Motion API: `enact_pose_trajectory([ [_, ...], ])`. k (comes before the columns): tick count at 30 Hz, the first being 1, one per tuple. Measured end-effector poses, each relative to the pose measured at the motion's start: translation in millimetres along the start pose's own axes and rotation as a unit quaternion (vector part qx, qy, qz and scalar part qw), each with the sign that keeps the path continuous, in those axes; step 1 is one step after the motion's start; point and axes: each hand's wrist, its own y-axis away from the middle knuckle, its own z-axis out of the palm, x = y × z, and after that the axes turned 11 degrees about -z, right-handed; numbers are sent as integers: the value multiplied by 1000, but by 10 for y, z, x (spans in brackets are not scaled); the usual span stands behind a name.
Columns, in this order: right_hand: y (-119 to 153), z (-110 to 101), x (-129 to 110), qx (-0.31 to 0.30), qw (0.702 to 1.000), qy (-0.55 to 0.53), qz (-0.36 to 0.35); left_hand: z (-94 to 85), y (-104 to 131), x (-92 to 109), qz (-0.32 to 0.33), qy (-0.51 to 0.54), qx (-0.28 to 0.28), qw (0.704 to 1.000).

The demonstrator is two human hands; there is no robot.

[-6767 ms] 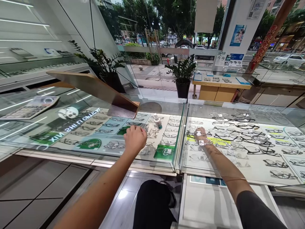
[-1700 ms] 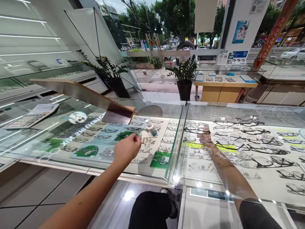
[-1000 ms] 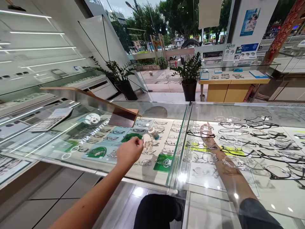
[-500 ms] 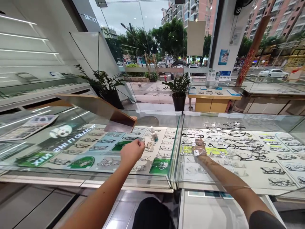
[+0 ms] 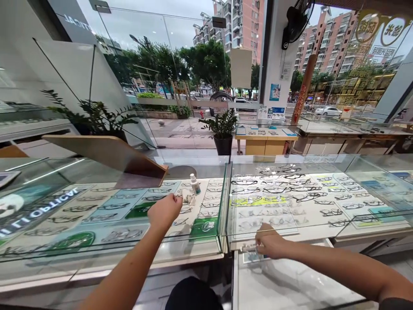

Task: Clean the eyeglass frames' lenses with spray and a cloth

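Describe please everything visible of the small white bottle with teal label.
The bottle looks like plastic, with a narrow white top and a teal label low on its body, its print too small to read. It stands upright on the glass counter beside a crumpled off-white cloth. The left hand is near, without touching it.

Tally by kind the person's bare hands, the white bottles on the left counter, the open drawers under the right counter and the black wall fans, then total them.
Bare hands (left hand and right hand): 2
White bottle: 1
Open drawer: 1
Black wall fan: 1
Total: 5
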Motion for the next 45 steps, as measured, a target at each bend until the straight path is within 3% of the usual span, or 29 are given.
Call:
enact_pose_trajectory([
  [6,142,-359,-269,-66,995,-46,-56,17,-13,-5,10,1,-1,1000],
  [11,51,-744,-389,-90,987,-85,-101,-28,25,9,10,-7,-5,1000],
  [15,-338,-1244,-355,-73,983,-118,-121,-59,48,18,11,-12,-7,1000],
  [18,-812,-1549,-131,7,994,-82,-71,-73,59,28,8,-19,-4,1000],
  [20,-1156,-1637,106,49,999,-24,5,-79,64,33,6,-25,-5,1000],
  [26,-2003,-1560,809,71,994,38,71,-92,68,40,1,-26,-12,1000],
  [31,-2429,-1402,1135,20,990,106,86,-76,54,37,-4,-28,-2,1000],
  [39,-2494,-1016,1276,-55,986,158,25,-7,7,21,-15,-18,6,1000],
  [45,-2425,-946,1273,-73,986,153,10,15,-7,21,-21,-7,0,1000],
])
